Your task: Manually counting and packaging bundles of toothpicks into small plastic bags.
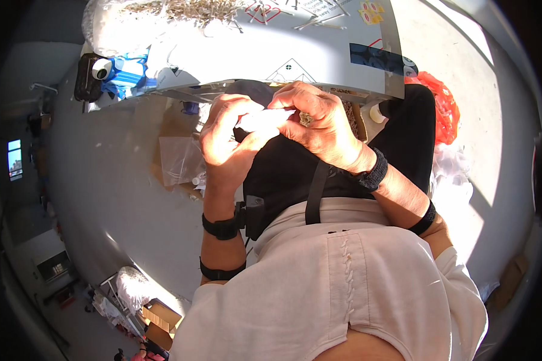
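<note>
At the near edge of a white, printed table (235, 57), in the head camera's view, I watch two bare hands pinch a small white piece (256, 121) above a lap in black trousers (271, 165). Sunlight bleaches the piece; whether it is paper or plastic film, I cannot tell. It lies directly between the hands, its long axis running roughly left to right, the right end tilted slightly away from the wearer. The left hand (224, 133) grips one end, thumb toward the middle; the right hand (320, 122) closes its fingers and thumb at the other. Neither is nearer: both touch it. Beyond, on the table, I see a heap of cotton swabs (183, 10), loose swabs (324, 24) and a blue plastic wrapper (126, 73). A red plastic bag (442, 108) sits to the right.
</note>
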The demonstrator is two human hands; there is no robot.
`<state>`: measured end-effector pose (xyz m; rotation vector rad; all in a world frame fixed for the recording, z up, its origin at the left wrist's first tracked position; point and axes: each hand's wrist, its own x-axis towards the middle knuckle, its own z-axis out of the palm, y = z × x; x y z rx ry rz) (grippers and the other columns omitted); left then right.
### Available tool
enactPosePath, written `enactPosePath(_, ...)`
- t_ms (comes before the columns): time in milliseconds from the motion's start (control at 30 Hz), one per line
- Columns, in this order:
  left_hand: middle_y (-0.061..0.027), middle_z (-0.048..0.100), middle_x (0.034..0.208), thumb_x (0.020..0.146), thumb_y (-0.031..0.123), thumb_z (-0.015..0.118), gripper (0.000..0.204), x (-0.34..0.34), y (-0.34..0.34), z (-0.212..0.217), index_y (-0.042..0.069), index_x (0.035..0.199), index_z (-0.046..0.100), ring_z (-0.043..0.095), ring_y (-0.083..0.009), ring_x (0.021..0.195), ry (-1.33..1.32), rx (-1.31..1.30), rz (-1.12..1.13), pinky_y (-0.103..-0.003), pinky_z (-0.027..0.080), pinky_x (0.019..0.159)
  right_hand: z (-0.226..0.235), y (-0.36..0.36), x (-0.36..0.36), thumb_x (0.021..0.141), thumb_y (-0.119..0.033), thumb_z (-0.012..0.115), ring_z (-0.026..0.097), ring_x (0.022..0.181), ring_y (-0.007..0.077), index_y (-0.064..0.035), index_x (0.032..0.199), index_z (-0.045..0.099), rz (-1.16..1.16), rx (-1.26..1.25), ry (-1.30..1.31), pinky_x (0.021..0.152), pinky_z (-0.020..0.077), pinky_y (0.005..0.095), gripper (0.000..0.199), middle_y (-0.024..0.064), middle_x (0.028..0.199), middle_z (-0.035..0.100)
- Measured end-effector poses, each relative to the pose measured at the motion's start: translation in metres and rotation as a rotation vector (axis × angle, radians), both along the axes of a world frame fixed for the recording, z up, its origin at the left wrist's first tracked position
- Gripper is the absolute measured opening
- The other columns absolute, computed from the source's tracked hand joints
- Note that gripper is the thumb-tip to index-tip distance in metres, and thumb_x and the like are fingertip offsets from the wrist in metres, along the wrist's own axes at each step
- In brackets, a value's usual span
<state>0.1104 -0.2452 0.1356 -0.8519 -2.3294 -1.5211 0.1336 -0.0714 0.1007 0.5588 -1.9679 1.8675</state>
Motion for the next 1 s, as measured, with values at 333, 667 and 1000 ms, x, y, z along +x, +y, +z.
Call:
enactPosePath(333,-0.0048,0.058,0.076,0.067,-0.003,0.079,0.023,0.001,0.011,-0.003,0.001,0.079,0.060,0.056,-0.0191,0.072,0.168,0.040,-0.031,-0.029,0.046,0.063,0.001,0.007,0.003,0.076,0.004,0.074,0.062,0.085,0.0148,-0.0026,0.102,0.065,0.077,0.010,-0.139,0.070,0.0500,0.0259,0.028,0.0066,0.096,0.064)
enactPosePath(667,-0.0074,0.063,0.088,0.071,-0.001,0.078,0.026,-0.006,0.024,-0.010,-0.002,0.093,0.064,0.058,-0.0185,0.082,0.148,-0.008,-0.078,-0.029,0.047,0.073,0.002,0.014,0.001,0.077,0.007,0.071,0.061,0.069,0.0087,-0.0016,0.098,0.064,-0.042,0.004,-0.075,0.059,0.0496,0.0220,0.023,0.0054,0.085,0.062)
enactPosePath(1000,-0.0097,0.064,0.107,0.077,0.000,0.075,0.031,-0.044,0.093,-0.059,-0.001,0.107,0.065,0.061,-0.0201,0.103,-0.326,0.223,-0.185,-0.031,0.052,0.085,-0.035,0.078,-0.013,0.085,0.006,0.065,0.063,0.076,0.0070,0.0005,0.106,0.060,-0.088,-0.327,-0.369,0.069,0.0536,0.0223,0.022,0.0034,0.089,0.066)
